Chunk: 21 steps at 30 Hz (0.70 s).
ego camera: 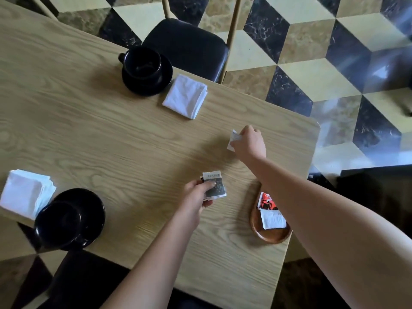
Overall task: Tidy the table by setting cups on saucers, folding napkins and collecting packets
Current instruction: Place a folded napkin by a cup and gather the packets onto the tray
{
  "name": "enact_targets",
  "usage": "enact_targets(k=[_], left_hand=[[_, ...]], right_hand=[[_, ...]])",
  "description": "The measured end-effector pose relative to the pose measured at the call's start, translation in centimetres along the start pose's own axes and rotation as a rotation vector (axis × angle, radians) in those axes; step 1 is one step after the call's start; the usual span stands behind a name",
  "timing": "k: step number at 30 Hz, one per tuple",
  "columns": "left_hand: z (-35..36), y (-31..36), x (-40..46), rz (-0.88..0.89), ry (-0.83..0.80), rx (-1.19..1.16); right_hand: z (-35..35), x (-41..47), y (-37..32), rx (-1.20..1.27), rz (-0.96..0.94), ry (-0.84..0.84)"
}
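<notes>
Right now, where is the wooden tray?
In the head view, the wooden tray sits at the table's near right edge, partly under the right forearm, holding two packets.

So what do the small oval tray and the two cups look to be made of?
The oval tray looks like wood with a smooth reddish-brown finish; its rim shows a soft sheen. The far cup and near cup look like glazed black ceramic, with glossy highlights on their rims, though coated stoneware or melamine cannot be ruled out.

The pale wood-grain counter (89, 134) carried two black saucers (163, 82) (93, 210) (each bearing a black cup), two folded white napkins (185, 97) (24, 192), and an oval brown wooden tray (270, 238).
</notes>
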<state>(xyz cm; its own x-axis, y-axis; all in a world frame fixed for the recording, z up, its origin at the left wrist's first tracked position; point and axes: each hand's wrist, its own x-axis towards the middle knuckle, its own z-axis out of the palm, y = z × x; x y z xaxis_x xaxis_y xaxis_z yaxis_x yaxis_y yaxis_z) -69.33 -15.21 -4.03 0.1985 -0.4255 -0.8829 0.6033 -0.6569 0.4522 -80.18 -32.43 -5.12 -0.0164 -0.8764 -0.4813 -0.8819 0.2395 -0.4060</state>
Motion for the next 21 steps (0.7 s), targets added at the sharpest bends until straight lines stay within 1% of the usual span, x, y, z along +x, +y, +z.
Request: enact_targets(k=[2,6,8,9,11,12,16,18,21], left_hand=[[0.7,0.3,-0.4,0.019,0.008,0.031],[3.2,0.6,-1.3,0.039,-0.041,0.053],[4.9,0.2,-1.9,0.051,-0.073,0.079],[5.8,-0.2,-2.1,0.050,-0.086,0.106],[7.4,-1.0,-2.6,0.055,-0.109,0.166],[8.1,-1.4,-2.9,0.061,-0.119,0.187],[10.9,-2.8,-3.8,0.066,-0.144,0.216],[12.0,-3.8,-3.9,0.016,-0.117,0.227],[13.2,-5.9,-3.6,-0.076,-0.012,0.228]], right_hand=[[-0.4,-1.1,1.0,0.177,0.017,-0.062],[-2.2,-5.5,5.1,0.708,0.086,-0.172],[-3.4,-7.9,7.8,0.867,0.153,-0.239],[-3.9,-8.8,9.1,0.901,0.174,-0.265],[-4.9,-10.5,11.8,0.875,0.192,-0.283],[-5.2,-11.2,13.0,0.838,0.189,-0.265],[-6.2,-12.1,17.0,0.681,0.232,-0.067],[-6.7,-11.6,18.3,0.623,0.220,-0.031],[-7.4,-10.6,19.0,0.508,0.145,-0.022]])
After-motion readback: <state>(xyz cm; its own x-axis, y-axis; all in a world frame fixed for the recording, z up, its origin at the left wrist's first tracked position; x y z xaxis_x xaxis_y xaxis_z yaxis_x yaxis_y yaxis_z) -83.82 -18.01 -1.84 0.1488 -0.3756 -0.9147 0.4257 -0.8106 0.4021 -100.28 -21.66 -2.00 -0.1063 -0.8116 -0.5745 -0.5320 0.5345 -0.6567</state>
